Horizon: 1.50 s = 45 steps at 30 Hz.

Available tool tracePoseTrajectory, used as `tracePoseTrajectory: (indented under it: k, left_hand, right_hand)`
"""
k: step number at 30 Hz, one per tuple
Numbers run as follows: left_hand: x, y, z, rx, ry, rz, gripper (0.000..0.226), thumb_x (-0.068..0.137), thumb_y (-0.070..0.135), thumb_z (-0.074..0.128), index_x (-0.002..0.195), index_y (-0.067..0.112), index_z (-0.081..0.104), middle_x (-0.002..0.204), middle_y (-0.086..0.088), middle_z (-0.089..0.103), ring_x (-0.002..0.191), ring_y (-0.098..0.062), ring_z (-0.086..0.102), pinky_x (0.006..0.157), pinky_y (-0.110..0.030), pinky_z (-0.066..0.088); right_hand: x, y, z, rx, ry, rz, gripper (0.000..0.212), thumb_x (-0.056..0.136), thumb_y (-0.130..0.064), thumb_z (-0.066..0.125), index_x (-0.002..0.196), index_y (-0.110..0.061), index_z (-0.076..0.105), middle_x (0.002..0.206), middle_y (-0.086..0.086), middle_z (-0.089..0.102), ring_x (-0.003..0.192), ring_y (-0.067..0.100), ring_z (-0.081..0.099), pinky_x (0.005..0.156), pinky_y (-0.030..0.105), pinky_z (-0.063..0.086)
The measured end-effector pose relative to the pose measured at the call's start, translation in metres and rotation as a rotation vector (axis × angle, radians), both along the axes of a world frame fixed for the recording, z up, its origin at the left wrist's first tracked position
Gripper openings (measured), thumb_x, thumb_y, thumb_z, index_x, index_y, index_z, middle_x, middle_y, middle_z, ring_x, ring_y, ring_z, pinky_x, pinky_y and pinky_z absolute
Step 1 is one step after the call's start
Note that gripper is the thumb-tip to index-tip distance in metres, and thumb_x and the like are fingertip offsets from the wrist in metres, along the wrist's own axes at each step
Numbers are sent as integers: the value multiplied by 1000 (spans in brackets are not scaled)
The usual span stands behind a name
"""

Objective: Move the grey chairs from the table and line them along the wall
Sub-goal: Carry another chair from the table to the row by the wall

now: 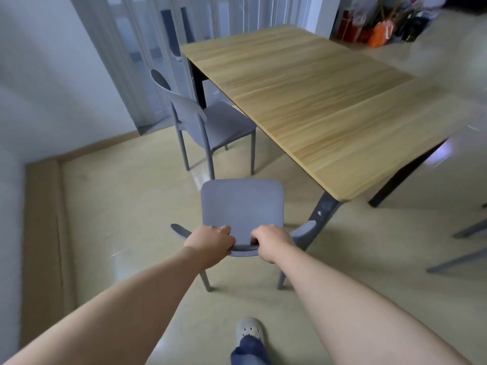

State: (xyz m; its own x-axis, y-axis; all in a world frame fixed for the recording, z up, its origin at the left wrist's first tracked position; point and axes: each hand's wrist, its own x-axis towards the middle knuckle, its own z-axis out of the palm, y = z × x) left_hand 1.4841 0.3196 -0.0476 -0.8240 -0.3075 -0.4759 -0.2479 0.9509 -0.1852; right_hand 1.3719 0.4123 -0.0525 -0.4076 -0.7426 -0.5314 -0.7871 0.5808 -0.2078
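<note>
A grey chair [242,204] stands on the floor in front of me, just off the near corner of the wooden table [329,106]. My left hand [210,242] and my right hand [271,241] both grip the top of its curved backrest, close together. A second grey chair [210,125] stands farther back, its seat pushed toward the table's left side. A third grey chair back [175,32] shows beyond the table's far left corner. The white wall [52,75] with a wooden skirting runs along the left.
Grey chair legs [469,243] reach in at the right edge. Folding doors [147,48] stand at the back left. Bags and clutter [382,25] sit at the back right. My shoe [249,331] is on the beige floor below the chair.
</note>
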Motion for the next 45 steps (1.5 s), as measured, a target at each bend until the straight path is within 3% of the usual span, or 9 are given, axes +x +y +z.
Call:
tracePoseTrajectory:
  k: [8, 11, 17, 20, 23, 27, 35, 41, 45]
  left_hand:
    - [34, 129, -10, 145, 90, 37, 37, 103, 33, 33, 117, 8, 55, 119, -10, 54, 101, -33, 63, 76, -39, 47]
    - [27, 164, -12, 193, 104, 52, 37, 103, 34, 33, 119, 7, 53, 121, -12, 53, 103, -35, 62, 82, -41, 48]
    - [19, 190, -15, 280, 140, 195, 31, 99, 31, 40, 110, 7, 58, 115, -11, 57, 100, -33, 61, 76, -36, 46]
    - [18, 187, -15, 348, 140, 277, 24, 94, 23, 47, 109, 11, 61, 111, -9, 63, 98, -29, 63, 70, -30, 42]
    - [19, 185, -13, 363, 104, 342, 28, 88, 10, 47, 112, 17, 61, 111, -5, 65, 98, -27, 62, 70, -30, 45]
    - [36, 183, -11, 177, 28, 386, 30, 85, 0, 44, 103, 16, 61, 93, -7, 59, 77, -28, 51, 58, -29, 36]
    - [15, 215, -3, 164, 90, 311, 26, 86, 8, 44, 104, 13, 61, 85, -5, 53, 75, -26, 47, 65, -30, 37]
    - [-37, 293, 3, 389, 22, 151, 30, 82, 25, 58, 110, 13, 59, 92, -3, 59, 85, -27, 59, 67, -30, 42]
    - [-78, 333, 8, 665, -94, 132, 58, 80, 52, 64, 131, 28, 49, 123, 5, 64, 115, -18, 57, 87, -32, 46]
  right_hand:
    - [43, 128, 13, 12, 89, -111, 42, 86, 7, 40, 114, -13, 63, 108, 13, 61, 104, 32, 56, 80, 33, 45]
    - [45, 169, 9, -101, 79, -235, 42, 86, 5, 40, 118, -12, 62, 119, 11, 63, 119, 30, 49, 92, 31, 41]
    - [39, 196, 0, -569, -9, -976, 33, 88, -3, 50, 121, 1, 51, 130, 15, 51, 117, 33, 50, 89, 34, 42]
    - [35, 192, -2, -531, -438, -1381, 36, 90, -12, 53, 124, -2, 45, 113, 14, 56, 92, 32, 57, 76, 36, 47]
    - [41, 181, -9, -341, -800, -1358, 31, 90, -16, 55, 119, -8, 45, 87, 6, 53, 86, 30, 61, 71, 37, 56]
    - [41, 168, -25, -448, -871, -1463, 38, 90, 2, 46, 127, -5, 51, 119, 15, 62, 95, 33, 64, 49, 32, 53]
    - [23, 196, -12, -644, -744, -1682, 32, 88, 7, 44, 117, 0, 57, 110, 19, 67, 90, 38, 69, 72, 44, 60]
    - [-21, 271, -17, -650, -449, -1669, 8, 80, -1, 49, 78, -6, 55, 103, 23, 70, 88, 37, 69, 81, 48, 58]
    - [-48, 340, 0, -567, -266, -1686, 24, 88, 0, 49, 105, 3, 66, 117, 24, 66, 105, 37, 65, 79, 34, 47]
